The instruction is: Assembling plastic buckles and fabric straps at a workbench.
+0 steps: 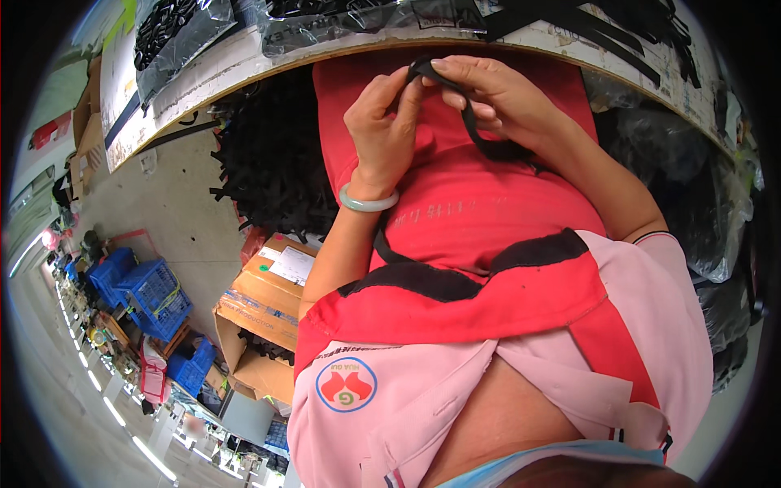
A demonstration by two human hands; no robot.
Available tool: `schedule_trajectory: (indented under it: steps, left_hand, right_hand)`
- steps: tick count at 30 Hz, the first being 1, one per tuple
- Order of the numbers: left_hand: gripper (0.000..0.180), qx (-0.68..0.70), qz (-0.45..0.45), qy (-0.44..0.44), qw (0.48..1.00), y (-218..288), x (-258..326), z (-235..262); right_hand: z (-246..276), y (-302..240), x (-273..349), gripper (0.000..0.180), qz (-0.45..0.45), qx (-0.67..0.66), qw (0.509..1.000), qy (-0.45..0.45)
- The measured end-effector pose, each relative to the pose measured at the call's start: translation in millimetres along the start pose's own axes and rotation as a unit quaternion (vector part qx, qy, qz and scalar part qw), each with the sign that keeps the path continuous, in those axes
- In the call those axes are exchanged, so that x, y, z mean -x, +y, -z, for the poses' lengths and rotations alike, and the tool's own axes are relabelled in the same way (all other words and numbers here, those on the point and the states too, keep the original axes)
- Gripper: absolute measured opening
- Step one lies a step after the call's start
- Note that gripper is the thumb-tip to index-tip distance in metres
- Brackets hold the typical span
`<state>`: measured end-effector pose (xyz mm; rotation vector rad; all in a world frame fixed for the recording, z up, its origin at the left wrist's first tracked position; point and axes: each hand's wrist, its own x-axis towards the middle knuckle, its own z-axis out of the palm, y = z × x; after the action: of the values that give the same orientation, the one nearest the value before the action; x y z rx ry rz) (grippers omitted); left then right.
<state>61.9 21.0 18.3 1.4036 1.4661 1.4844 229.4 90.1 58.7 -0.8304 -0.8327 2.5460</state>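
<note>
Close to the table's front edge, my left hand (384,130) pinches a black fabric strap (480,140) between thumb and fingertips. A pale green bangle (368,198) circles that wrist. My right hand (500,91) grips the same strap a little to the right, its fingers curled and the thumb on top. Between the two hands the strap is bent over at a small dark bunch, whose detail I cannot make out. From there the strap loops down under the right hand toward the red apron (480,195) over my lap.
Clear plastic bags (358,28) with black parts and loose black straps (586,37) lie on the wooden table (268,71). Below it on the left is a heap of black strips (272,154). An opened cardboard box (264,301) and blue crates (154,297) stand further left.
</note>
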Motion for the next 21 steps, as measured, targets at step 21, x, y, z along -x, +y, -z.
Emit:
schedule_trajectory:
  steps: [21]
  left_hand:
    - [0.021, 0.234, 0.227, 0.042, 0.944, 3, -4, 7]
  right_hand:
    - [-17, -2, 10, 0.015, 0.316, 0.368, 0.860, 0.157]
